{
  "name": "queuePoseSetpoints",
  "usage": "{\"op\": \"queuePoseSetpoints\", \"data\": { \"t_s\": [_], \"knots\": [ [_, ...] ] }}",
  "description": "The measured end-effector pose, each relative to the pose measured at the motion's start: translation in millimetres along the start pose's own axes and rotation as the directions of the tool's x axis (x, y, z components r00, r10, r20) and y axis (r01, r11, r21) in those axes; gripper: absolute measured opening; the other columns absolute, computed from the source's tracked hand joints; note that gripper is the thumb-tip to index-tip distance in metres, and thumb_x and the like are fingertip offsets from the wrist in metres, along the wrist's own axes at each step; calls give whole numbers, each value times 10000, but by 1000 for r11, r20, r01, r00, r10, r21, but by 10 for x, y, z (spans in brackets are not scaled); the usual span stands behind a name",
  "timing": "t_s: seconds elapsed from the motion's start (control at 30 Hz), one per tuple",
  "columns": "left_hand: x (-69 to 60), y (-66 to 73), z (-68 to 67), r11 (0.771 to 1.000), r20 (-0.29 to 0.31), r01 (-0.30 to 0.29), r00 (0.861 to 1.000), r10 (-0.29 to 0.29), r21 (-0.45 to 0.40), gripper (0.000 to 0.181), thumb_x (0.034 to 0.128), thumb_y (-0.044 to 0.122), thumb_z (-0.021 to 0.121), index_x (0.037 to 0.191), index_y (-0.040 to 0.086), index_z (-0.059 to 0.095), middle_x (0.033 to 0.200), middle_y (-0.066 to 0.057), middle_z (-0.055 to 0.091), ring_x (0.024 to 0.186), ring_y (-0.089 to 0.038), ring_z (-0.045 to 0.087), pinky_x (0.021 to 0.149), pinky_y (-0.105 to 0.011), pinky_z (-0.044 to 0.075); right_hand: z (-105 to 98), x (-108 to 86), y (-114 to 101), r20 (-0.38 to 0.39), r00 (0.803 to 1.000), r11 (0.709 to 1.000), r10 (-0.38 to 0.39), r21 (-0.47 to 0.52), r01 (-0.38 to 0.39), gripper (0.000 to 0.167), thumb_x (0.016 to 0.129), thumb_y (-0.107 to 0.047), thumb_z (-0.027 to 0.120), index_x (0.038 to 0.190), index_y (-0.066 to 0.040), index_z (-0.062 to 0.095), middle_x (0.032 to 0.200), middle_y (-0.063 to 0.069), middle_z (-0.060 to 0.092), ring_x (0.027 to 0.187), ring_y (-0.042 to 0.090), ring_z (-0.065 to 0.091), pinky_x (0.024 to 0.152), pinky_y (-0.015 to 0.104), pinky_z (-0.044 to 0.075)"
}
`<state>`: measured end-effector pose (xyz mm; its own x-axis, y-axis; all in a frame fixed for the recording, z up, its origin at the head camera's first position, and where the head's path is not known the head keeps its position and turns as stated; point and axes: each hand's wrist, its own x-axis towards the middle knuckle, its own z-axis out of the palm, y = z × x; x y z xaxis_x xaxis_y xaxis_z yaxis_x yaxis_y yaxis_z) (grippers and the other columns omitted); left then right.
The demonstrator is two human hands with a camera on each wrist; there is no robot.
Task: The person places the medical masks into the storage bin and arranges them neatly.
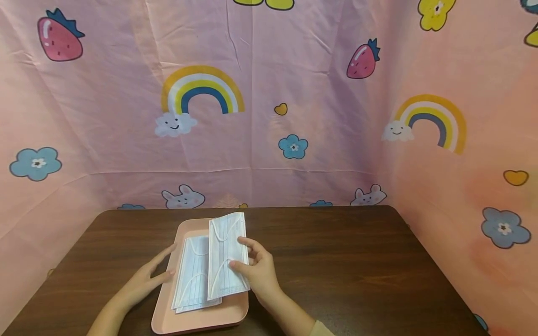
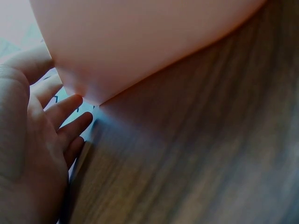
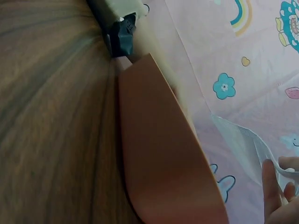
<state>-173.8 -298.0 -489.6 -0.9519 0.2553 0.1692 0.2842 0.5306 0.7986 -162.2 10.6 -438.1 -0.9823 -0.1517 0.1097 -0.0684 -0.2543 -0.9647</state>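
My right hand (image 1: 262, 270) pinches a pale blue face mask (image 1: 227, 252) by its right edge, thumb on the front face. The mask is held tilted up above the right part of a pink tray (image 1: 229, 317), its white ear loops showing. More face masks (image 1: 193, 275) lie overlapped in the tray, partly hidden behind the held one. My left hand (image 1: 143, 282) is at the tray's left side, fingers extended and touching its rim and outer wall. In the right wrist view the held mask (image 3: 243, 144) stands clear of the tray wall (image 3: 163, 154).
The tray stands on a dark brown wooden table (image 1: 336, 270), left of its middle. A pink patterned cloth (image 1: 269, 186) hangs behind the table and along both sides.
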Motion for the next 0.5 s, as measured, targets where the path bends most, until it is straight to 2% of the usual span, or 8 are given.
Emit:
{"op": "queuePoseSetpoints", "data": {
  "t_s": [0.13,0.27,0.5],
  "knots": [
    [1,1,-3,1000,6,11,1000,-11,8,664,914,218,620,1504,159,320,1502,-239,286,1322,-532,219,917,-761,213,102,-1,55,8,1000,1000,0,-9,1,517,758,108,735,1236,-31,597,1077,131,609,929,265,660,720,356,566],
    [-6,8,-8,1000,10,17,1000,-17,-1,663,920,215,615,1505,142,313,1503,-248,276,1321,-536,210,916,-764,206,206,6,104,7,1000,999,-11,-36,11,510,750,114,739,1224,-20,603,1010,107,625,904,230,662,727,322,563],
    [4,-10,4,1000,9,-17,1000,17,-8,657,920,189,616,1503,138,316,1501,-250,278,1318,-537,210,909,-769,208,367,19,152,-19,1000,999,25,-25,-26,505,747,126,734,1211,-32,610,976,87,579,799,249,690,643,336,574]
  ]
}}
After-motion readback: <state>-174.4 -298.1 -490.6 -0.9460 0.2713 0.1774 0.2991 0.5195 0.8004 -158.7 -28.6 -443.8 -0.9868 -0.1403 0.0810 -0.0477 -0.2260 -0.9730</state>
